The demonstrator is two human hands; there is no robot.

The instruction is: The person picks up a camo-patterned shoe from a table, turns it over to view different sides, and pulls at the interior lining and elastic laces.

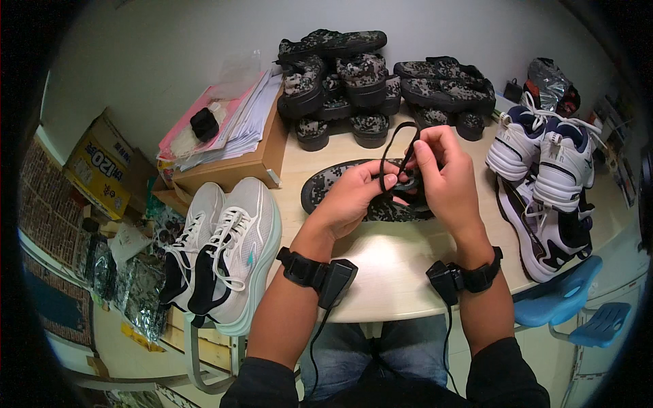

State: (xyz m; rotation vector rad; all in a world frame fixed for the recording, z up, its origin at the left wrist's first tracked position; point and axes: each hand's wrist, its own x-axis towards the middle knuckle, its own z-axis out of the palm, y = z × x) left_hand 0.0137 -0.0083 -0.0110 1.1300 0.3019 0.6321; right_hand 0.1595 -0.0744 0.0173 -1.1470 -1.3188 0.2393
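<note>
A dark digital-camouflage shoe (326,182) lies on the pale wooden table below both hands, its toe to the left. My left hand (352,199) pinches a black shoelace (383,158) between thumb and fingertips, over the shoe's lacing area. Close by on the right, my right hand (443,176) grips another part of the same lace near its thumb and forefinger. Between the hands the lace rises in a loop. The hands and lace hide much of the shoe's middle and heel. Each wrist wears a black strap with a small device and a cable.
Camouflage shoes (334,86) are stacked at the back, with another stack (444,92) beside them. Grey-white sneakers (240,245) stand at the left, near a cardboard box (229,173) bearing papers. White sneakers (561,158) rest above others at the right. A blue chair (558,296) stands at lower right.
</note>
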